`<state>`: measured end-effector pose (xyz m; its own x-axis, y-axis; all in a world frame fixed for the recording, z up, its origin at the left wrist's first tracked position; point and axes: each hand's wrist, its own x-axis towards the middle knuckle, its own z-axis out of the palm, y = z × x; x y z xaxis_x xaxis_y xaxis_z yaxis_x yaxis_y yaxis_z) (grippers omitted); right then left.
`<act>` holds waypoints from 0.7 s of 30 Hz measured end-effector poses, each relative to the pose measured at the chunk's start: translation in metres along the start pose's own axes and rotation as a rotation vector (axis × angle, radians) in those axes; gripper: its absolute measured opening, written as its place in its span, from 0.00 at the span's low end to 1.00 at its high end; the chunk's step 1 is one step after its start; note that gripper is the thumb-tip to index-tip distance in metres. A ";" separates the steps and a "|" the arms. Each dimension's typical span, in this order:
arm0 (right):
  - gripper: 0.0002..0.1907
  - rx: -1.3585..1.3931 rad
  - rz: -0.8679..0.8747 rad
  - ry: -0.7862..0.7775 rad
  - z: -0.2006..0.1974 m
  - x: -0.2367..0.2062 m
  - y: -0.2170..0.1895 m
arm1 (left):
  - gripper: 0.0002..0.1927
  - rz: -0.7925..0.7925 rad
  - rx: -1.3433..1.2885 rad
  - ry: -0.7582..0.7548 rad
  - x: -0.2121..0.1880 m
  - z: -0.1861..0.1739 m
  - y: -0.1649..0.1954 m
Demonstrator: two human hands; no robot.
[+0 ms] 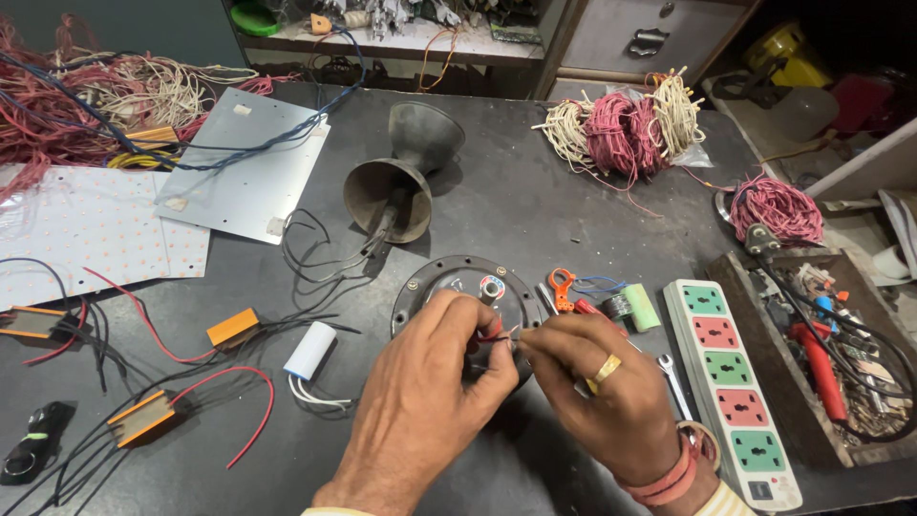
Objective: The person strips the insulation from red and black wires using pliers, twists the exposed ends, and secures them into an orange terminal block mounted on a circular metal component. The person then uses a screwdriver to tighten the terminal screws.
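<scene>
2 bare hands meet over the middle of the dark worktop, right above a round black motor plate with screw holes on its rim and a small red-and-white ring at its centre. Left hand has its fingers curled in, thumb and forefinger pinched tight on a thin red wire just over the plate. Right hand, gold ring on 1 finger and red bands at the wrist, is pinched shut too, fingertips closed on the bare wire ends that poke toward the left thumb; both hands almost touch at that point. Just beyond the plate stand 2 dark grey cone-shaped housings, black leads trailing from them. Left of the hands lies a white cylindrical capacitor with white leads, and further left 3 small orange driver boxes with red and black wires. Right of the plate sit orange-handled scissors, a green roll and a small spanner, then a white power strip with green and red sockets. Far side: bundles of cream and pink wire. Far left: white LED panels and a grey metal sheet. A wooden tray of tools lies at the right edge.
</scene>
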<state>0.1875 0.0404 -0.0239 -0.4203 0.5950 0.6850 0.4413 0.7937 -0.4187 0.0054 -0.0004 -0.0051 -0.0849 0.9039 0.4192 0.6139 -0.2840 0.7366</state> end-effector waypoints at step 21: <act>0.18 0.033 -0.020 -0.106 -0.004 0.003 0.006 | 0.08 0.030 -0.010 -0.098 0.000 -0.008 0.001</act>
<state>0.1920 0.0464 -0.0223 -0.5108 0.5880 0.6272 0.4063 0.8080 -0.4267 0.0001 -0.0031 -0.0002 0.0110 0.9218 0.3874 0.6068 -0.3141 0.7301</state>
